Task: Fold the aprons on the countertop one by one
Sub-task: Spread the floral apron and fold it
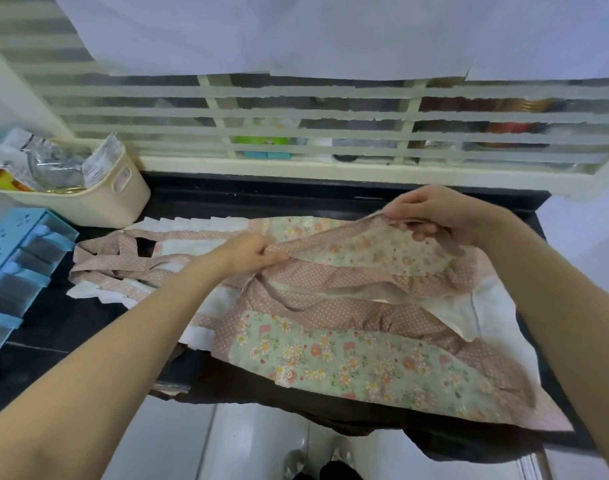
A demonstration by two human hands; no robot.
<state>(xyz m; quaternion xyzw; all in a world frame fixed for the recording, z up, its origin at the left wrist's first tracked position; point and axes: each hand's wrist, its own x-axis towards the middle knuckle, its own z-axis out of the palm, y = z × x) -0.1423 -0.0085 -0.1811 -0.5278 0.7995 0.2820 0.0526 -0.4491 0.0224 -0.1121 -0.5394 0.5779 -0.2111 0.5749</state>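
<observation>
A floral apron with pink dotted trim and white ruffles lies spread across the black countertop. Its pink straps trail off to the left in a loose tangle. My left hand pinches a pink-trimmed edge near the apron's middle. My right hand grips the far floral edge and holds it lifted above the counter, so a flap of fabric stretches between the two hands. The apron's near right corner hangs over the counter's front edge.
A cream basket stuffed with packets stands at the back left. A blue drawer organiser sits along the left edge. A barred window frame runs behind the counter. Tiled floor shows below the front edge.
</observation>
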